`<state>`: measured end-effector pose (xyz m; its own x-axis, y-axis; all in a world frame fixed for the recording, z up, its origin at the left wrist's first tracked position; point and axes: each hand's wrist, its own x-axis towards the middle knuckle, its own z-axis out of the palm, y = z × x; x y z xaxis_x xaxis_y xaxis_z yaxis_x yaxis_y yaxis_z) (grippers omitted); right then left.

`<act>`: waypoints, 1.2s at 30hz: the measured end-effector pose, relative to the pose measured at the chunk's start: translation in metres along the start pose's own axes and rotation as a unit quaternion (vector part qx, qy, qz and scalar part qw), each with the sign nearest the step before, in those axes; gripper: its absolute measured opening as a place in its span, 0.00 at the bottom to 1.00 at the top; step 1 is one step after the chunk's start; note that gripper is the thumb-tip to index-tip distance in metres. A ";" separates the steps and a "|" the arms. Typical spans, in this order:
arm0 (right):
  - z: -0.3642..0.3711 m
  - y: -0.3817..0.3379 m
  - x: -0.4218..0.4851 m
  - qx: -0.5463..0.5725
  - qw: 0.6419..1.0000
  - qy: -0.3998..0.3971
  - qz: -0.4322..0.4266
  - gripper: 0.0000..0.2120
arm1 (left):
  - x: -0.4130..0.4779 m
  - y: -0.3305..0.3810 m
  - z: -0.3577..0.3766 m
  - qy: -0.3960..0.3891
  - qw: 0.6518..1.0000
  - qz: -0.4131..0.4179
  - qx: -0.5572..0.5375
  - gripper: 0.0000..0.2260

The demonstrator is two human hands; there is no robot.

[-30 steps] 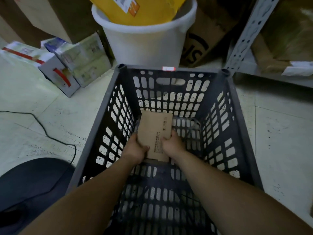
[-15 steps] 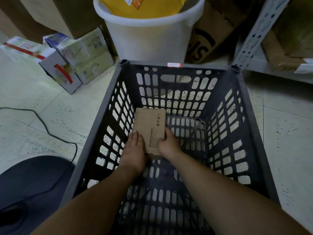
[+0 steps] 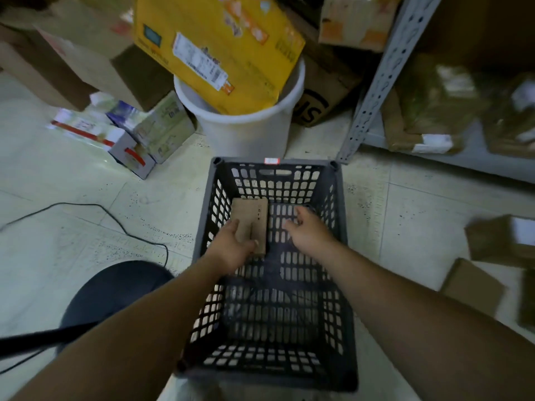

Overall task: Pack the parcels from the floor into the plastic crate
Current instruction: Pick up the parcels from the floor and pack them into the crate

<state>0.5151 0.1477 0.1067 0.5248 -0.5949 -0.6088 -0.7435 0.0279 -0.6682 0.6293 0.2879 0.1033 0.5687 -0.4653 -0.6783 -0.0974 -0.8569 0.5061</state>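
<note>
Parcel [image 3: 250,224], a small flat cardboard box, lies in the crate [image 3: 344,227] by its left wall; our left hand [image 3: 231,247] rests on it, right hand [image 3: 308,230] open, empty. It looks light and stiff; we'd grip its long edges.

One view only, from the camera on your head. It looks forward and steeply down over your forearms into the dark crate [image 3: 341,227] on the tiled floor [image 3: 86,198], with the crate close beneath you. The wide lens bends the frame edges. Farther ahead it takes in the white bucket [image 3: 246,134] and the shelf upright [image 3: 376,82].
</note>
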 end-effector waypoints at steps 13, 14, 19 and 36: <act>-0.194 -0.125 -0.311 -0.032 0.994 0.096 -0.038 0.25 | -0.302 0.176 -0.117 -0.065 0.990 0.118 0.032 0.25; -0.205 -0.123 -0.335 -0.028 0.993 0.110 -0.034 0.27 | -0.321 0.185 -0.117 -0.071 0.987 0.138 0.035 0.23; -0.258 -0.094 -0.455 -0.009 0.984 0.175 -0.019 0.31 | -0.421 0.231 -0.095 -0.103 0.967 0.215 0.093 0.33; -0.471 0.210 -0.734 0.075 0.941 0.315 0.099 0.12 | -0.675 0.391 0.263 -0.223 0.896 0.345 0.167 0.32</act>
<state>-0.2210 0.2119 0.6143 -0.0029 -0.9233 -0.3841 -0.7089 0.2728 -0.6504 -0.0071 0.2086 0.6186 -0.0961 -0.8889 -0.4479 -0.5813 -0.3152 0.7502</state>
